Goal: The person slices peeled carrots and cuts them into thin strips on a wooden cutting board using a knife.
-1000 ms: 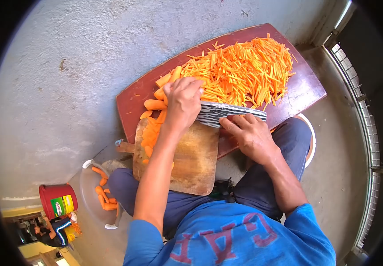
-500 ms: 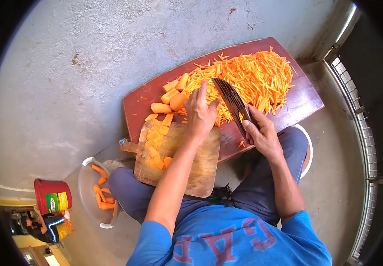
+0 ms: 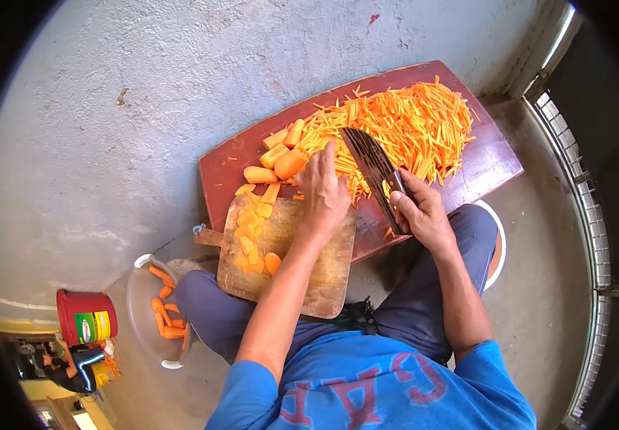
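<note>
Carrot strips (image 3: pixel 417 125) lie in a broad heap on the worktop (image 3: pixel 485 161), mostly toward its right end and reaching close to the far edge beside the wall (image 3: pixel 145 143). Carrot chunks (image 3: pixel 274 154) sit together nearer the left end, touching the fringe of the heap. A wooden cutting board (image 3: pixel 327 269) overlaps the worktop's near edge, its short handle pointing left; thin carrot slices (image 3: pixel 251 229) run along its left side, one round slice lying apart from them.

The right hand (image 3: pixel 423 208) is closed around the handle of a knife (image 3: pixel 369 154), whose wide, streaked blade slants up and left in front of the heap, with a bit of orange against it near the grip. The left hand (image 3: pixel 324 190) is loosely open, fingers extended toward the far edge, over the far end of the cutting board; it shows nothing in its grasp, and whether it touches the strips cannot be told. On the floor at left, a tub (image 3: pixel 153 344) contains more carrot pieces (image 3: pixel 170 332).
</note>
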`<state>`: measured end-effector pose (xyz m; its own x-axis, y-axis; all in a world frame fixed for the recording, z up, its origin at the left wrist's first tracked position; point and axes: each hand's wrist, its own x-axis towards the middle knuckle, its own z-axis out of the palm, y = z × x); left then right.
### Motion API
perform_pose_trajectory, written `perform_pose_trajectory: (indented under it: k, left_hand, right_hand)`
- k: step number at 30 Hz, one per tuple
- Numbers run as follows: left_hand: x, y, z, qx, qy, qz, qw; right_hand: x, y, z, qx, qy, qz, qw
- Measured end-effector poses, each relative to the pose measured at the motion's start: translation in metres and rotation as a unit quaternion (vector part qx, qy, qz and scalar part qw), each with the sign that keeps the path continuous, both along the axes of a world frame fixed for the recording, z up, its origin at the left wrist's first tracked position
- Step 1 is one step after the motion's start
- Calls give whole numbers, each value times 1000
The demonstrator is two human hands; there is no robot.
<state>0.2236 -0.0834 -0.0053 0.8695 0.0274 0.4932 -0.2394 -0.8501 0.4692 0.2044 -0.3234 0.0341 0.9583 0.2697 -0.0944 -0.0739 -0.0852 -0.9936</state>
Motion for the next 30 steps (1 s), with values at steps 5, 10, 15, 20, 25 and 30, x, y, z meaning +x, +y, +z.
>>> perform_pose_trajectory:
  k: [5, 10, 15, 20, 25, 30]
  left_hand:
    - [-16, 9, 6, -50, -32, -27, 998]
    - [-35, 0, 10, -37, 61, 26, 997]
    - [-35, 3, 7, 47, 16, 60, 997]
    - [-99, 8, 123, 0, -104, -120, 987]
    - [-180, 1, 249, 89, -105, -214, 967]
    - [-215, -18, 274, 152, -26, -292, 944]
  right_hand:
    - [2, 4, -15, 11, -28, -6, 1000]
    - [-4, 13, -2, 52, -2, 37, 998]
    - [-3, 4, -15, -43, -55, 24, 997]
    - [1, 3, -21, -54, -103, 14, 993]
    - [-1, 4, -18, -54, -101, 33, 993]
    - [-4, 6, -17, 0, -65, 37, 997]
